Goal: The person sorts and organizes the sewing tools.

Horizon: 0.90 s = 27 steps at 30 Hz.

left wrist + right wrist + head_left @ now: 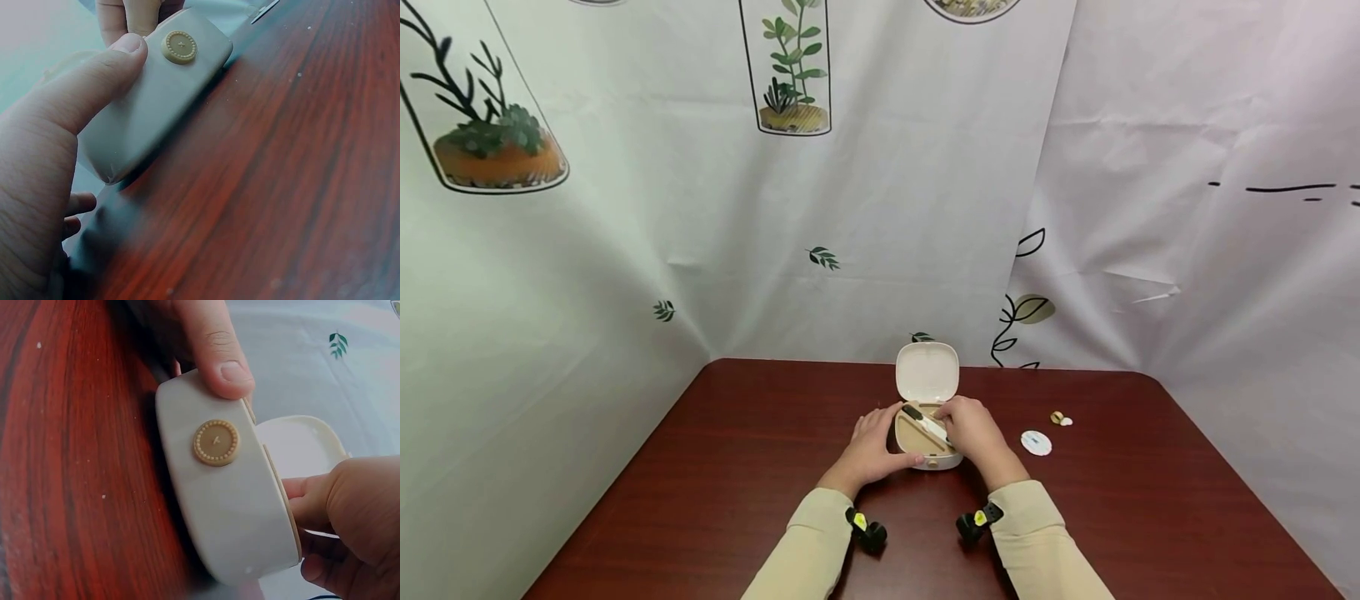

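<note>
A small cream case [937,462] with a round tan button [216,442] on its front stands on the table, its lid [927,372] raised. Inside lies a tan insert [912,435], crossed by a slim white tool [930,427] with a dark end. My left hand [871,450] grips the case from the left, thumb at the front top edge beside the button. From the right, my right hand [976,433] reaches into the case with bent fingers at the tool's right side. Its fingertips are hidden by the case wall in the right wrist view, so I cannot tell what they hold.
To the right of the case on the dark red table [760,433] lie a flat white disc [1036,442] and a small gold and white piece [1061,418]. A printed cloth [880,208] hangs behind the table's far edge.
</note>
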### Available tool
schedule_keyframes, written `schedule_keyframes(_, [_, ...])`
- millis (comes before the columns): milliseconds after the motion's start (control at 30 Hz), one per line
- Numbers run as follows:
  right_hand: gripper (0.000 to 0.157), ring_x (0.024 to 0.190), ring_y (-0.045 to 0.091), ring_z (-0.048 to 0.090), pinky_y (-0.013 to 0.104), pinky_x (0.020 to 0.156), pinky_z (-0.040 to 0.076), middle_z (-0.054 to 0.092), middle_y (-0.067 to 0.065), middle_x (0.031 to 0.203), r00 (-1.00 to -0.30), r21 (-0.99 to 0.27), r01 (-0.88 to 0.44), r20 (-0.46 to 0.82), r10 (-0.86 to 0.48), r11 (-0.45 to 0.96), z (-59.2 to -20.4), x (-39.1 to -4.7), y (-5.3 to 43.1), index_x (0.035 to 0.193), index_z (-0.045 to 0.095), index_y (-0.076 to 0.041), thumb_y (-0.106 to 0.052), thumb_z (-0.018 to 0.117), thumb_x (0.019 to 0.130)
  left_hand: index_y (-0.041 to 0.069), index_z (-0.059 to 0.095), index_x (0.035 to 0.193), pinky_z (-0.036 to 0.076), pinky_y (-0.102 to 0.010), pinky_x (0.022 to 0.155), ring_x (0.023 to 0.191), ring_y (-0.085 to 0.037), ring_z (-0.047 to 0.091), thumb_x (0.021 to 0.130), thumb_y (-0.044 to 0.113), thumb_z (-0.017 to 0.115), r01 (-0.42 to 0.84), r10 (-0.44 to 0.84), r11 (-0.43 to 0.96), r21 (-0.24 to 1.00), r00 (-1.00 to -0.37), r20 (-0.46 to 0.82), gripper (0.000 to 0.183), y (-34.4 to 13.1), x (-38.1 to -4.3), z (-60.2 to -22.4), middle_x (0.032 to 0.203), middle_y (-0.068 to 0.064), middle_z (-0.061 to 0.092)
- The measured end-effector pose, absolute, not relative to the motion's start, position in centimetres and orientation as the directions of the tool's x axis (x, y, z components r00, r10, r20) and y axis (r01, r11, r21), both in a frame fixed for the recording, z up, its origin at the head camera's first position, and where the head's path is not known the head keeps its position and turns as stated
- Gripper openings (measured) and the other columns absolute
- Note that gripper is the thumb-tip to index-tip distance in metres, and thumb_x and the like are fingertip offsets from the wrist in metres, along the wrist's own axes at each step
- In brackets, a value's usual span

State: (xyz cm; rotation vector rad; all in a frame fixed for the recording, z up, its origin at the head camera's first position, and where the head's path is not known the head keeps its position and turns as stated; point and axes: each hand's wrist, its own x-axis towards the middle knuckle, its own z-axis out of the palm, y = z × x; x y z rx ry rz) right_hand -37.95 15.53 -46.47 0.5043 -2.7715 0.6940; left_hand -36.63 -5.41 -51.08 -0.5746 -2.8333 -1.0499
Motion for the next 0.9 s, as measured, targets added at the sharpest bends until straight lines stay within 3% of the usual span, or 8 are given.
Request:
schedule_keyframes(467, [0.027,0.098,0.029,0.068,0.046,0.088,0.055,0.071,0.011,0.104,-0.894,-0.403,-0.419,0.338,-0.294,0.814,-46.99,-37.94,15.21,0.101,0.079,-0.004,0.006,0.056,0.089,0.019,0.033,0.159,0.014,-0.06,0.121,0.149,-0.04,0.025,0.08,0.068,0.072,0.376,0.327,0.695,0.613,-0.925,0.196,0.101,-5.41,-36.71,-51.33,0.158,-0.013,0.037])
schedule_keyframes(900, [0.029,0.103,0.032,0.067,0.048,0.09,0.054,0.071,0.012,0.109,-0.873,-0.393,-0.455,0.376,-0.312,0.799,-47.33,-37.92,14.88,0.106,0.078,-0.004,0.004,0.055,0.091,0.019,0.033,0.159,0.014,-0.06,0.12,0.149,-0.04,0.026,0.081,0.068,0.072,0.383,0.332,0.695,0.609,-0.922,0.2,0.1,-5.41,-36.75,-51.35,0.157,-0.013,0.039])
